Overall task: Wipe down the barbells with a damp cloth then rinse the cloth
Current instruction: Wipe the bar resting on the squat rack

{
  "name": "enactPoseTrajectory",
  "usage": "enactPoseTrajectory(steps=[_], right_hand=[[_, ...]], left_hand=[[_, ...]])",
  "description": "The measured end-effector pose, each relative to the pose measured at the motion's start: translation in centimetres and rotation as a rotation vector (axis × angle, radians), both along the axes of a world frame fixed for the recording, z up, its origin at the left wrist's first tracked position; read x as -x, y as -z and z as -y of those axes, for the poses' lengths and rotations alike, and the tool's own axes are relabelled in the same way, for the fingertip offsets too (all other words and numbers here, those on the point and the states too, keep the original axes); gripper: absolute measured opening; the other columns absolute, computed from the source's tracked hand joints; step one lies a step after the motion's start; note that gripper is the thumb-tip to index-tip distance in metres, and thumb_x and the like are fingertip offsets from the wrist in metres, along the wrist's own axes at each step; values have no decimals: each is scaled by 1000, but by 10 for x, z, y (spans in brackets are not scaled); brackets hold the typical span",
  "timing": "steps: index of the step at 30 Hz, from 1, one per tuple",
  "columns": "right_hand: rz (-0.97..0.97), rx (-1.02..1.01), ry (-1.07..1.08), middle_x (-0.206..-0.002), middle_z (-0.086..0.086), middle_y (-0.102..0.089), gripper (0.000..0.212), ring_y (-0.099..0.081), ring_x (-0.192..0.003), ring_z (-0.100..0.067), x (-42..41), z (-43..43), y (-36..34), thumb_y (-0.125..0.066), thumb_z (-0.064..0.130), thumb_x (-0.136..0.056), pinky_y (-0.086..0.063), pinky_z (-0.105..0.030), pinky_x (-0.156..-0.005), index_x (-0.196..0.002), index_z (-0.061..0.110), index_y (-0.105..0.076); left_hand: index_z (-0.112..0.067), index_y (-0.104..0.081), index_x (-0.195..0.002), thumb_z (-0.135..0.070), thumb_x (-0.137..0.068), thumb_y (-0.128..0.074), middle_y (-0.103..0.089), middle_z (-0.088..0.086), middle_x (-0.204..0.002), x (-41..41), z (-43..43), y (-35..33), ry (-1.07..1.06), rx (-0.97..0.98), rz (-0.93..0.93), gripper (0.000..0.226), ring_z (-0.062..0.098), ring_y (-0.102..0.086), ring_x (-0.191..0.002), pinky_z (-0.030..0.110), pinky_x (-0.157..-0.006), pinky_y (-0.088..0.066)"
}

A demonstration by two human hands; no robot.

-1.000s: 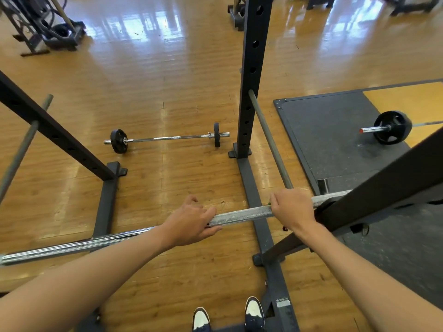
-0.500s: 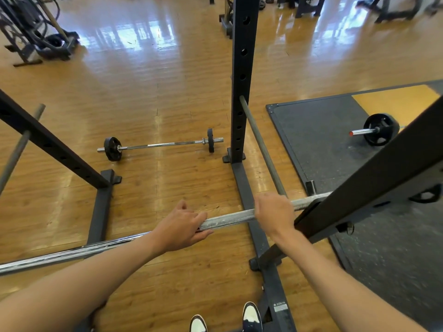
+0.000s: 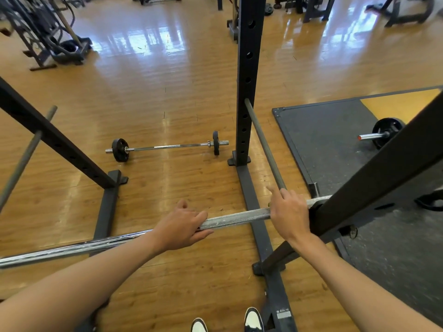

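Most of the view is glossy wooden floor (image 3: pixel 167 92). On it stands a black squat rack (image 3: pixel 249 68), with one holed upright at centre and slanted beams crossing at left and right. A dark rubber mat (image 3: pixel 335 144) lies to the right. Across the rack, from lower left to right, runs the racked barbell (image 3: pixel 237 215), chrome at the left and chalky knurling between the hands; its right end passes behind the right beam. A thin grey safety rod (image 3: pixel 263 142) runs from the centre upright toward the right hand. Two more bars lie farther off: the floor barbell (image 3: pixel 167 146), with a small black plate at each end, and the mat barbell (image 3: pixel 383 133), partly hidden by the beam. The left hand (image 3: pixel 182 226) grips the racked barbell from above, fingers curled over it, thumb beneath. The right hand (image 3: pixel 290 216) wraps it just beside the beam, forefinger lifted. Two black-and-white shoes (image 3: pixel 254 318) show at the bottom edge.
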State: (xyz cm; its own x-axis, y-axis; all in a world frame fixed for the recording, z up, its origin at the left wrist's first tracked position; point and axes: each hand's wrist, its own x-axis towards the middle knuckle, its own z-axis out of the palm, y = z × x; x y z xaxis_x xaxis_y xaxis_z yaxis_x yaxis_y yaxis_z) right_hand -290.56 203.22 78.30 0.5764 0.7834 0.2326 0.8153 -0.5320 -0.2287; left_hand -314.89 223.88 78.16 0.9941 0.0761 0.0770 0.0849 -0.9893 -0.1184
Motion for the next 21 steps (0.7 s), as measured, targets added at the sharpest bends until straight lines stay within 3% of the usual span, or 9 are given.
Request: enactPoseTrajectory(steps=[2, 4, 6, 8, 12, 15, 17, 19, 21], right_hand=[[-135, -125, -32, -95, 4, -55, 46, -51, -77, -13, -2, 7, 0, -56, 16, -99, -45, -28, -70, -144, 12, -48], [-180, -212, 20, -100, 0, -51, 39, -53, -79, -15, -7, 8, 0, -66, 14, -91, -44, -22, -66, -128, 4, -59], [-71, -133, 78, -93, -2, -48, 13, -49, -74, -15, -10, 0, 0, -70, 17, -85, -38, -20, -60, -87, 5, -67], [-1, 11, 141, -85, -2, -51, 21, -44, -72, -15, -9, -9, 2, -64, 25, -85, -38, -27, -64, -71, 9, -64], [-17, 27, 93, -58, 6, -51, 27, -47, -51, -14, 7, -20, -2, -60, 24, -92, -43, -30, -57, -65, 17, -63], [32, -73, -113, -77, 0, -62, 10, -55, -69, -20, 35, -10, 12, -60, 15, -95, -49, -35, -67, -90, 14, -68], [110, -77, -241, -85, -1, -61, 13, -55, -77, -21, 29, -2, 17, -53, 14, -99, -47, -35, -74, -99, 14, -66], [145, -32, -257, -77, 3, -57, 20, -53, -70, -17, 7, 4, 15, -48, 16, -100, -43, -32, -68, -86, 18, -63], [92, -9, -110, -64, 8, -46, 29, -44, -58, -14, -8, 5, 6, -44, 20, -96, -32, -30, -60, -68, 22, -53]], left_hand=[[-25, -45, -87, -62, -104, -30, -53, -12, -62, 1, 0, 0, -2, 10, -19, 43, 13, -40, -52, 35, -79, -42], [-26, -45, -90, -62, -103, -32, -55, -12, -64, 1, 0, 0, 1, 20, -16, 41, 13, -45, -53, 35, -79, -42], [-26, -46, -88, -63, -103, -30, -56, -13, -66, 0, 0, 0, -8, 34, -32, 43, 14, -47, -55, 36, -79, -41], [-26, -46, -85, -64, -103, -29, -56, -12, -66, 0, -1, 0, -13, 26, -28, 46, 15, -48, -55, 35, -79, -37], [-24, -48, -89, -67, -102, -21, -58, -10, -72, 1, 0, 0, -45, 60, -86, 52, 18, -53, -61, 35, -83, -32], [-24, -50, -88, -67, -102, -20, -58, -10, -72, 2, 1, 1, -52, 64, -84, 54, 17, -53, -60, 35, -82, -33], [-25, -50, -87, -68, -102, -20, -58, -11, -72, 2, 0, 2, -51, 52, -71, 54, 16, -52, -60, 34, -81, -32], [-26, -49, -87, -68, -102, -21, -57, -12, -73, 2, 1, 1, -54, 50, -79, 53, 15, -52, -60, 32, -79, -30], [-27, -49, -86, -67, -102, -23, -57, -13, -73, 2, 1, 0, -48, 41, -80, 51, 14, -51, -60, 32, -78, -29]])
